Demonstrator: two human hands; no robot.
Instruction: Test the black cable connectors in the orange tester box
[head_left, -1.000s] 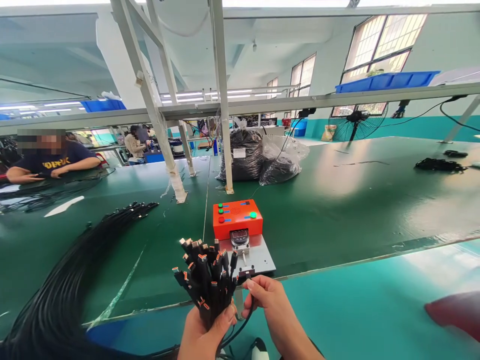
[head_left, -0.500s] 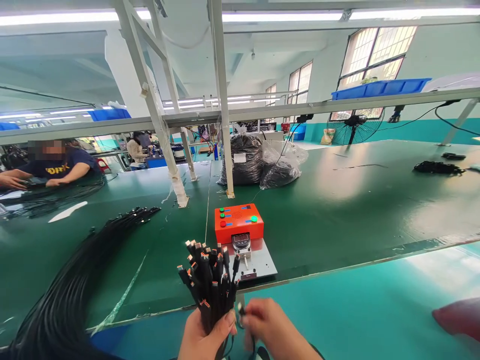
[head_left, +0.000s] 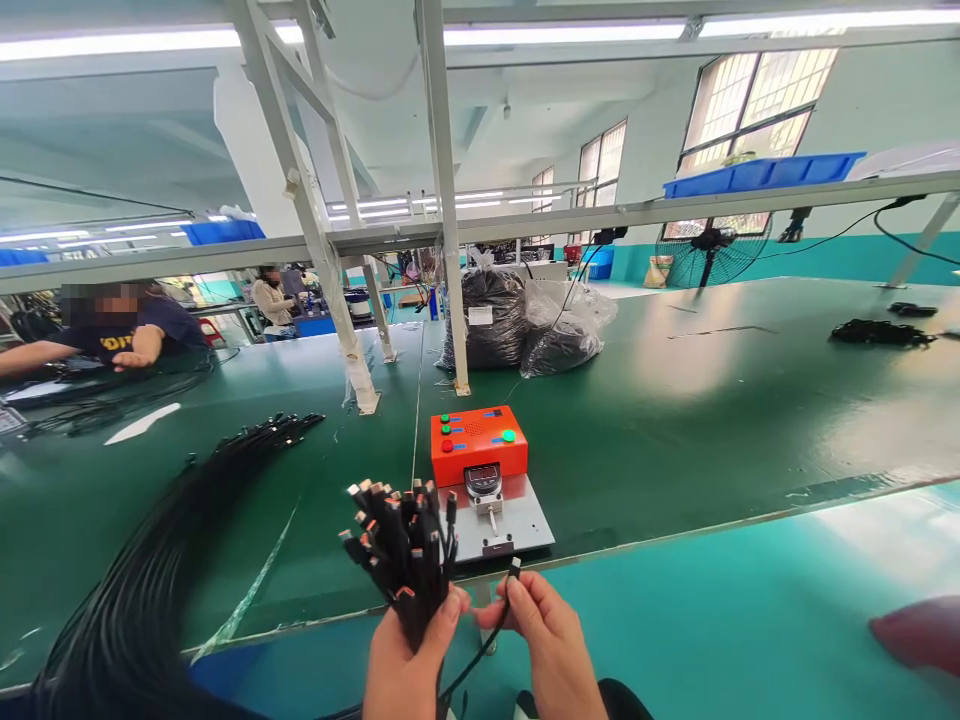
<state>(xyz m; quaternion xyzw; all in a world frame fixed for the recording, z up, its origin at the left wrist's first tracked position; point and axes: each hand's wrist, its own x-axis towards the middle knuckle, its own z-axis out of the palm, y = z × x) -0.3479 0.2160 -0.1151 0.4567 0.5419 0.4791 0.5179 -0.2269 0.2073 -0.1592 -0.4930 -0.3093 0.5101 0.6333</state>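
My left hand (head_left: pixel 416 640) is closed around a thick bunch of black USB cables (head_left: pixel 405 540), their plugs pointing up in a fan with orange and silver tips. Pinched in my right hand (head_left: pixel 544 625) is one single USB cable (head_left: pixel 514 570), its plug upright and its black cord curving down toward the bunch. Just beyond both hands, at the table's front edge, lies a metal plate (head_left: pixel 525 515) with a small round digital gauge (head_left: pixel 484 481) on it. Behind the gauge stands an orange box (head_left: pixel 478 440) with green and red buttons. The plug is apart from the plate.
A long bundle of black cables (head_left: pixel 142 540) lies on the green table (head_left: pixel 675 440) at the left. Bagged black goods (head_left: pixel 491 320) stand behind the white posts (head_left: pixel 450 250). Across the table at far left sits a co-worker (head_left: pixel 120 330). Some black coils (head_left: pixel 881 332) lie far right.
My right hand has risen with the single cable, its plug now upright and clear to see. The bunch in my left hand has shifted slightly left.
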